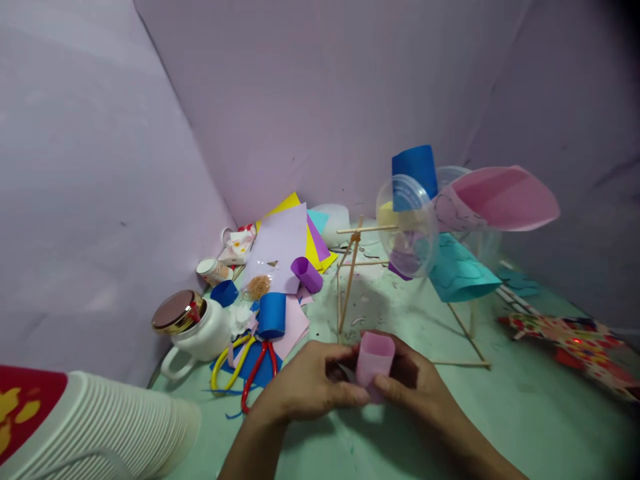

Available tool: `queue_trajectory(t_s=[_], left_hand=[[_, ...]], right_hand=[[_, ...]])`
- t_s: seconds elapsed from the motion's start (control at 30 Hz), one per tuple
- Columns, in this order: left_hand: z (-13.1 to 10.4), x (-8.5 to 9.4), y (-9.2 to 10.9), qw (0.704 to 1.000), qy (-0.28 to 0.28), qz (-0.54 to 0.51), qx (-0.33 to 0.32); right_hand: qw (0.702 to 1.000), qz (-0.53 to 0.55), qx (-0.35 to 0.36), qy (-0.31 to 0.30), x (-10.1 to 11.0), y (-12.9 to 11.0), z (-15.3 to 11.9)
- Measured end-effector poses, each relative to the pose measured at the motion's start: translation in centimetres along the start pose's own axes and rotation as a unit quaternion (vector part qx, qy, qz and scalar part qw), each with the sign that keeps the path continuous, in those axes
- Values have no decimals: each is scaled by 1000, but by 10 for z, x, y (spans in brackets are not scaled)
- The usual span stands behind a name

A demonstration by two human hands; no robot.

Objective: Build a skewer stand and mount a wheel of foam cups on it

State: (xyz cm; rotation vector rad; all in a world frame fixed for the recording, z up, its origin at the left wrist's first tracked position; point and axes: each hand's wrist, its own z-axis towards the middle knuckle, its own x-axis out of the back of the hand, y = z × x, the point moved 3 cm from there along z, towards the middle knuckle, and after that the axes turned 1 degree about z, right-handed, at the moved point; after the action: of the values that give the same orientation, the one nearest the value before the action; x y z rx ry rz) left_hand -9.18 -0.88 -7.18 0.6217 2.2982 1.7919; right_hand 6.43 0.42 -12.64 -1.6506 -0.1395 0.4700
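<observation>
Between both hands, above the table, I hold a small pink paper tube (pixel 375 353), upright with its top end open. My left hand (pixel 320 380) grips its left side, the thumb across the lower front. On the other side my right hand (pixel 413 377) has its thumb against the lower front and fingers behind. Beyond them stands a frame of thin wooden sticks (pixel 349 287), bound at the top. It carries a wheel of clear plastic lids (pixel 407 227) with blue (pixel 415 170), pink (pixel 505 197) and teal (pixel 463 270) rolled paper cups around it.
Left of my hands lie red-handled scissors (pixel 257 380), yellow-handled scissors (pixel 233 363), a blue paper tube (pixel 272 315), a purple paper tube (pixel 307 275), rubber bands (pixel 259 287) and paper sheets (pixel 277 243). A white mug (pixel 200 333) and stacked cups (pixel 115 427) stand nearer. A patterned object (pixel 575 347) is at right.
</observation>
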Motion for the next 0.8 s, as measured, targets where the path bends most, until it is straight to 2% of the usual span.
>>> queue_trajectory(t_s=[0.03,0.07,0.13,0.17,0.23,0.3,0.37,0.5,0.6,0.7,0.8], left_hand=[[-3,12,0,997,70,16,-6],[-5,26,0,986,163,28,-13],[-12,55,-3,931,362,52,-21],[-13,67,-4,901,428,67,-22],[-11,85,-6,856,504,109,-25],[0,93,-3,836,525,157,-38],[15,96,3,829,515,213,-53],[50,92,14,838,458,291,-64],[64,93,18,848,427,309,-59],[59,99,19,857,413,301,-59],[33,101,16,879,390,266,-61]], right_hand=[[1000,-20,-15,-5,0,-2,-2],[998,-49,-34,-6,0,-3,-4],[989,-128,-70,-5,3,-5,-9],[983,-166,-80,-4,6,-6,-11],[971,-222,-87,-8,10,-5,-14],[966,-240,-91,-21,13,-3,-16],[970,-222,-92,-33,13,-1,-16],[986,-149,-77,-28,13,-4,-15],[990,-129,-60,-9,15,-9,-14],[993,-109,-46,-4,17,-11,-15],[997,-74,-29,-8,20,-9,-16]])
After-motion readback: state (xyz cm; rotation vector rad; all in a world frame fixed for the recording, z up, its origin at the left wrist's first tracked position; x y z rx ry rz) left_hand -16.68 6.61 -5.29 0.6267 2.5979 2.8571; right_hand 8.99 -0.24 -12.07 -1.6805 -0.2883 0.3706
